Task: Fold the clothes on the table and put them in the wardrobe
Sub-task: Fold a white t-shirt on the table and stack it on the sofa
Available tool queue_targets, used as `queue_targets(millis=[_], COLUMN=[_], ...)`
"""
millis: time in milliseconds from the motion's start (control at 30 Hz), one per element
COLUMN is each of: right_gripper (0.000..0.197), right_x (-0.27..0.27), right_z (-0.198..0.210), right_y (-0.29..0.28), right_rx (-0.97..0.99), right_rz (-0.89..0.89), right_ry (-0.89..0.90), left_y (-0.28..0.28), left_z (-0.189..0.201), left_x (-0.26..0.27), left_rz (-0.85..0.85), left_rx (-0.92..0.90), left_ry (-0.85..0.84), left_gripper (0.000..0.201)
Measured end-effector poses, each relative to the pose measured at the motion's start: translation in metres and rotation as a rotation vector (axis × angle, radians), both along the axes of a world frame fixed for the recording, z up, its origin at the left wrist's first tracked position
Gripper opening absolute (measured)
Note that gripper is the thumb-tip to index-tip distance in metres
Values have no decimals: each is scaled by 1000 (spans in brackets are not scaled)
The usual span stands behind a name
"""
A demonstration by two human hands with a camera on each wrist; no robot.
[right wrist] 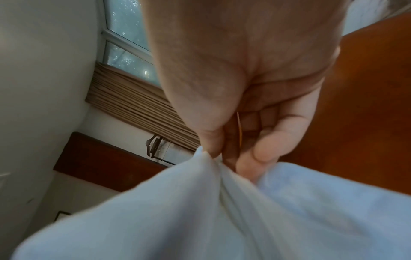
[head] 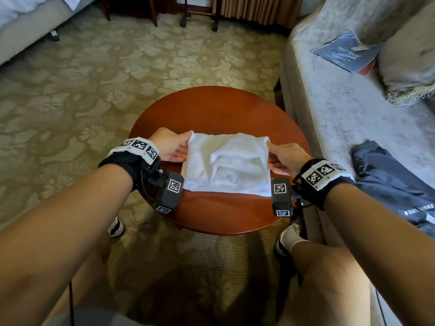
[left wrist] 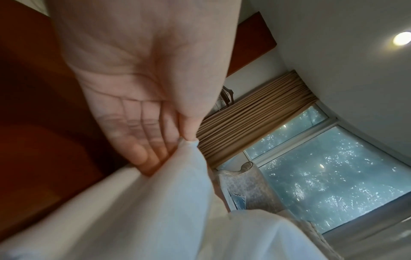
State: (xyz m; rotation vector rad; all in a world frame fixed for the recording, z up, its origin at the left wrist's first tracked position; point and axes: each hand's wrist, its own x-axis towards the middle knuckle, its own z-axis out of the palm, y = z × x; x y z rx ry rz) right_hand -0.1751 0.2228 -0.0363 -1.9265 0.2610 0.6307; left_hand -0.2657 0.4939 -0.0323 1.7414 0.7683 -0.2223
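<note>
A white garment (head: 226,163), folded into a rough square, lies on the round wooden table (head: 211,107). My left hand (head: 175,147) pinches its far left corner between thumb and fingers; the left wrist view shows that pinch on the white garment (left wrist: 155,202) by the left hand (left wrist: 177,139). My right hand (head: 279,157) pinches the far right corner. In the right wrist view the right hand (right wrist: 222,158) has the white garment (right wrist: 222,211) bunched between thumb and curled fingers. Both far corners are raised a little off the table.
A grey sofa (head: 341,114) stands right of the table, with a dark blue garment (head: 397,184) and a blue booklet (head: 346,51) on it. Patterned carpet (head: 94,90) surrounds the table. A bed corner (head: 28,22) sits far left, furniture legs (head: 197,15) at the back.
</note>
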Motion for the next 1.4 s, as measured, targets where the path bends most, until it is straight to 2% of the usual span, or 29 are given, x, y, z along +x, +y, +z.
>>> queue_targets(millis=[100, 167, 233, 433, 500, 533, 667, 733, 800, 867, 967, 1033, 1133, 1233, 1400], right_gripper=[51, 62, 59, 38, 17, 13, 9, 32, 53, 48, 29, 32, 41, 35, 24], right_x=[-3, -6, -12, -15, -12, -10, -14, -15, -14, -14, -21, -27, -35, -44, -40], right_z=[3, 6, 11, 20, 21, 19, 16, 16, 14, 14, 19, 23, 25, 24, 24], right_y=[3, 5, 7, 12, 8, 4, 3, -1, -9, -14, -19, -22, -29, -34, -36], right_rx=[45, 114, 104, -113, -196, -225, -357, -463, -376, -257, -108, -69, -98, -135, -117], right_rz=[10, 39, 113, 204, 223, 230, 265, 278, 158, 20, -67, -80, 11, 139, 9], right_ry=[65, 105, 99, 44, -3, -23, -30, -71, -110, -120, 37, 107, 181, 195, 6], left_y=[-3, -8, -14, -19, -17, -16, -21, -24, -24, -22, -20, -22, -29, -37, -46], left_z=[7, 11, 12, 16, 17, 17, 13, 14, 18, 21, 21, 19, 18, 21, 34], left_x=[-2, -4, -5, -5, -6, -7, -12, -17, -21, -24, -27, -31, -36, -37, -39], left_rz=[12, -20, -58, -74, -57, -49, -47, -49, -82, -109, -115, -82, -34, 24, 71], left_rx=[-75, -128, -85, 84, 113, 116, 35, -100, -197, -212, -216, -225, -265, -312, -400], left_ry=[4, -2, -11, -34, -25, -17, 13, 21, 31, 50, 99, 114, 128, 110, -7], left_gripper=[49, 44, 35, 20, 13, 11, 17, 27, 37, 40, 50, 62, 53, 43, 30])
